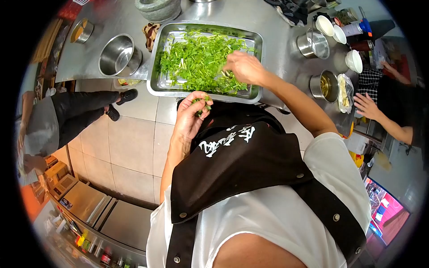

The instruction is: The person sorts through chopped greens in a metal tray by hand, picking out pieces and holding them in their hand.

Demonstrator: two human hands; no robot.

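Note:
A rectangular metal tray [150, 82] lies at the near edge of the steel table. Chopped green herbs [196, 58], leaves and pale stems mixed, are spread over much of its bottom. My left hand [190, 118] is just outside the tray's near rim, its fingers curled around a small bunch of the same herbs. Over the tray's right half, my right hand [246, 69] reaches down with bent fingers drawn together. Its fingertips are at the herbs and partly hidden, so how much they pinch is unclear.
Left of the tray stand a metal pot [118, 58] and a stone mortar [158, 9]. To the right are metal containers [324, 85], white bowls [354, 61] and a plastic bag [344, 94]. One person [67, 118] stands at left; another person's hand [368, 107] is at right.

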